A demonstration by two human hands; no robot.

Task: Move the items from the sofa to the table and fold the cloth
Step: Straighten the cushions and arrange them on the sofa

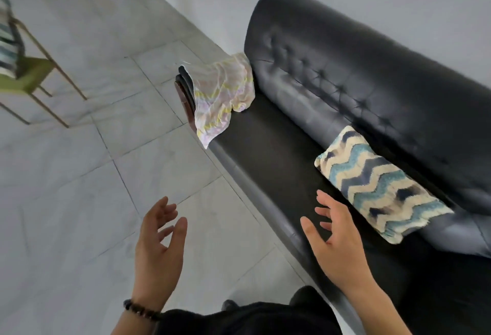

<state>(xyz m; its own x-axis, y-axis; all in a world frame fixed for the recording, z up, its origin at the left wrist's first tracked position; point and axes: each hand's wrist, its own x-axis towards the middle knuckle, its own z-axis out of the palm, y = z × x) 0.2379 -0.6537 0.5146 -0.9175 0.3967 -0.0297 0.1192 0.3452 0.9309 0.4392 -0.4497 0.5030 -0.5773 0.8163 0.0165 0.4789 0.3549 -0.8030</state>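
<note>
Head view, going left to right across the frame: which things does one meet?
Green-seated metal-framed chair → left hand → pale pastel zigzag cloth → blue-and-cream zigzag cushion.

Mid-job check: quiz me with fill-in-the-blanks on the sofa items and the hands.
On the sofa, the pale cloth drapes over the ____.
The zigzag cushion lies on the seat, along the ____.
The left hand and right hand hold ____.
The bracelet is on the ____ wrist.
Missing: armrest; backrest; nothing; left.
</note>
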